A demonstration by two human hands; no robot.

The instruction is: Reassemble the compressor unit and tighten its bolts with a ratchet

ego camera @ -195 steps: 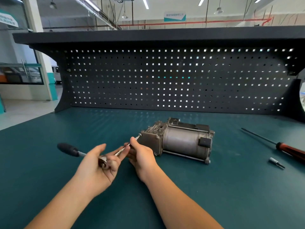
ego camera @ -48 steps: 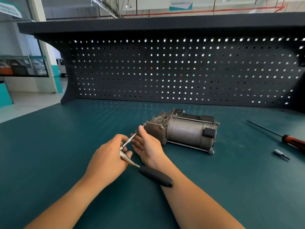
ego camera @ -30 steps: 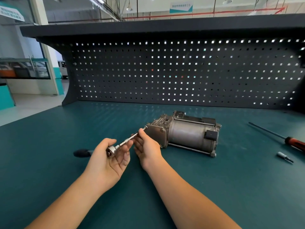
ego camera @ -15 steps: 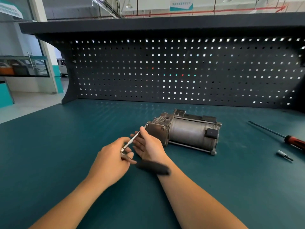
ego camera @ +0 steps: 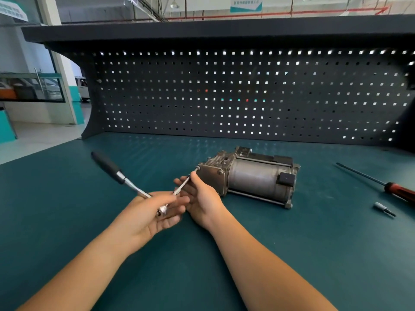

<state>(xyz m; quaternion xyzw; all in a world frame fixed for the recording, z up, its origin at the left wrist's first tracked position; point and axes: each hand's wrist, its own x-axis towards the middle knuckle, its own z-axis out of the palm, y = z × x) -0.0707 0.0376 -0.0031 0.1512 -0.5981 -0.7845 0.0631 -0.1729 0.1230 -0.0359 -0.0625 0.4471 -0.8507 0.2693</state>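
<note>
as tightening seems under way, your ratchet (ego camera: 126,182) points its black rubbery handle upper left, chrome head gripped in your left hand (ego camera: 147,213); your right hand (ego camera: 203,198) pinches the slim steel extension (ego camera: 182,186) onto a bolt (ego camera: 197,169). centre frame, the compressor unit (ego camera: 251,178), a dull grey cylinder, lies on teal matting (ego camera: 67,221). the next swing likely needs that extension held square.

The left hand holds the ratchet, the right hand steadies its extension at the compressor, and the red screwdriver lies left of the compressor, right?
Not quite: the head view shows the red screwdriver right of the compressor, not left. The left hand does hold the ratchet, and the right hand steadies its extension.
</note>
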